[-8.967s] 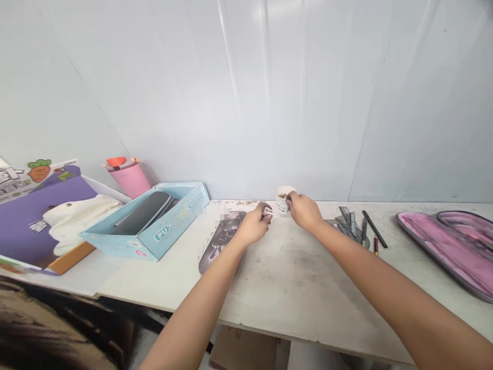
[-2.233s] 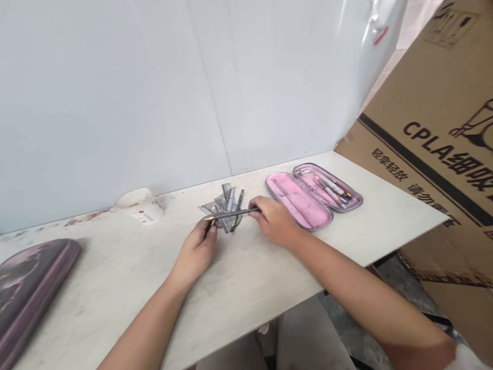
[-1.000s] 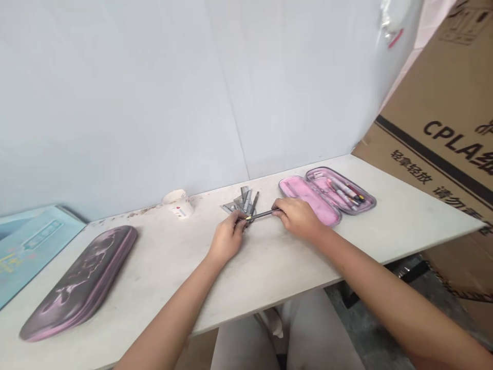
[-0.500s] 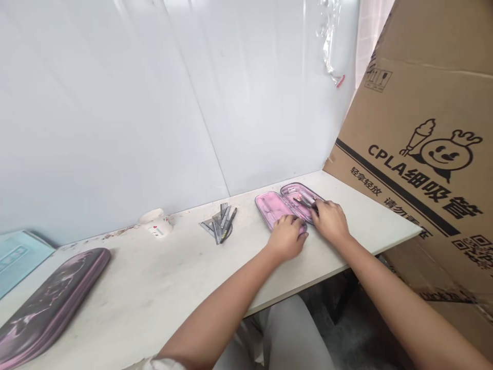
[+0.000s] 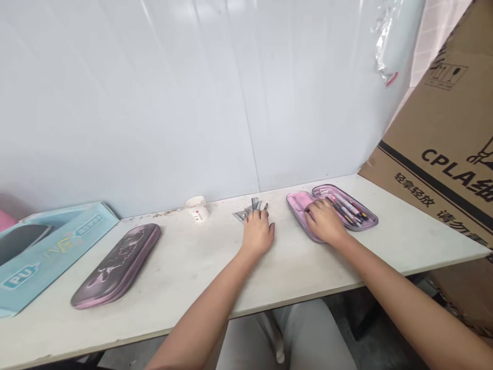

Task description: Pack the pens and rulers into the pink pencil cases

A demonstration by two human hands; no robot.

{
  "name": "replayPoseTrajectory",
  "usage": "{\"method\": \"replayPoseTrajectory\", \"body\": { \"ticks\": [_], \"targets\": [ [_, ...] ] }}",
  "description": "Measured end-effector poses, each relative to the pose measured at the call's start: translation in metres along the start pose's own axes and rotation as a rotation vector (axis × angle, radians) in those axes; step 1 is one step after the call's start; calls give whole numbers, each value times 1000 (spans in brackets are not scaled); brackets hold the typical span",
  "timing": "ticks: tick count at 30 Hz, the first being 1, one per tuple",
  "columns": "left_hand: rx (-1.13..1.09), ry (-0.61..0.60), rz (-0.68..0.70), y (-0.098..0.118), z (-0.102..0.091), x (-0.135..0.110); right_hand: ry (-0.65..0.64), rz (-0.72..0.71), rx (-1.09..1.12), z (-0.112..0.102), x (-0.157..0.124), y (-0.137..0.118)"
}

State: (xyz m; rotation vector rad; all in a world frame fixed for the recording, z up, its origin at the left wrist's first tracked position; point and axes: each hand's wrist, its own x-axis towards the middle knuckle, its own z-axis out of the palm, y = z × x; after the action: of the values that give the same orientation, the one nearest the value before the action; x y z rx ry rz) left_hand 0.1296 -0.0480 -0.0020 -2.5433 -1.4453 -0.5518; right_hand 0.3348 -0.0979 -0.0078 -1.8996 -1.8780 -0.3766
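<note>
- my right hand point(image 5: 325, 222) is resting open on the pink pencil case point(image 5: 296, 208), which lies open near the back right of the worktop point(image 5: 185, 288)
- pens point(image 5: 346, 210) lie lengthwise in its far half, slanting along the case
- my left hand point(image 5: 258, 234) is open and flat, fingers just by a small pile of metal rulers point(image 5: 246, 211)
- a small white cup point(image 5: 197, 208) is further left along the back edge

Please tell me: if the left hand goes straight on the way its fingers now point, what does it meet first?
The left hand would most likely meet the small pile of grey rulers and set squares first. Its fingers look almost at the pile's near edge, but depth is hard to judge from this view.
</note>
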Motion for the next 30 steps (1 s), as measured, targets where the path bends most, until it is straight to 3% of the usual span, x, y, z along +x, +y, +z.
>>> {"method": "replayPoseTrajectory", "body": {
  "ticks": [4, 8, 14, 18, 23, 27, 30],
  "targets": [
    [139, -3, -120, -26, 9, -12, -32, -82, 62, 12, 14, -44],
    [64, -44, -141, -32, 17, -17, -56, -98, 125, 28, 23, -77],
    [-426, -103, -38, -31, 21, -10, -54, 1, 279, 41, 30, -107],
    [-680, -26, 63, -28, 16, -12, -23, 25, 330, 33, 31, -111],
    [-576, -42, 257, -13, 4, -25, 166, 23, 420, 14, 27, -72],
    [-498, -74, 332, 10, -1, -19, 275, 124, 233, -1, 18, -5],
    [-435, -110, 394, 41, 0, -1, 282, 227, 41, -7, 6, 41]
  ]
}}
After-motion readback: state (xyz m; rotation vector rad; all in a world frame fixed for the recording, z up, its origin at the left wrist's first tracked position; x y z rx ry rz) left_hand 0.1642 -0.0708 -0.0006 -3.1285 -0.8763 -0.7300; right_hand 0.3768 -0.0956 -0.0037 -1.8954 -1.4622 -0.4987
